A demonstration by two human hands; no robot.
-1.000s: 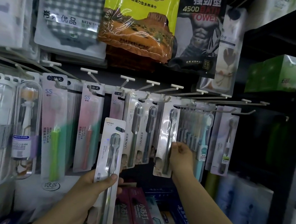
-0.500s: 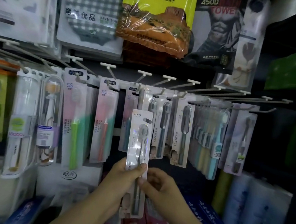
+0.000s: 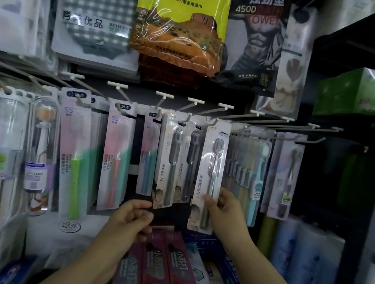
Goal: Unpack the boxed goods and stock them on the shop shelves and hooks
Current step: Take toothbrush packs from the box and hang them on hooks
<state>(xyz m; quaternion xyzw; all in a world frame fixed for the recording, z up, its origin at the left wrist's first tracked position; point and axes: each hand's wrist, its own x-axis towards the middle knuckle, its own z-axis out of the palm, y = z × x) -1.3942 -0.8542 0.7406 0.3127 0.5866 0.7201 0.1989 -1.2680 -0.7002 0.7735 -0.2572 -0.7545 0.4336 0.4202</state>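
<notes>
Right hand [image 3: 226,206]: fingers pinch toothbrush pack [image 3: 211,174] at centre frame.
Left hand [image 3: 132,217]: fingers loosely curled, empty.
Tip: align pack's hole with hook [image 3: 211,122], slide straight back.

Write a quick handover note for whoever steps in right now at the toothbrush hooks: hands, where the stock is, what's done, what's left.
Right hand: pinches the lower part of a grey toothbrush pack, whose top is up at the hook; whether it is fully threaded on cannot be told.
Left hand: fingers loosely curled, holds nothing, just below the neighbouring LMK pack.
Done: the pack is raised to its hook beside matching packs.
Left: check that it hangs free, let go, then fetch more goods. No open box is in view. Toothpaste boxes lie on the shelf below.
</notes>
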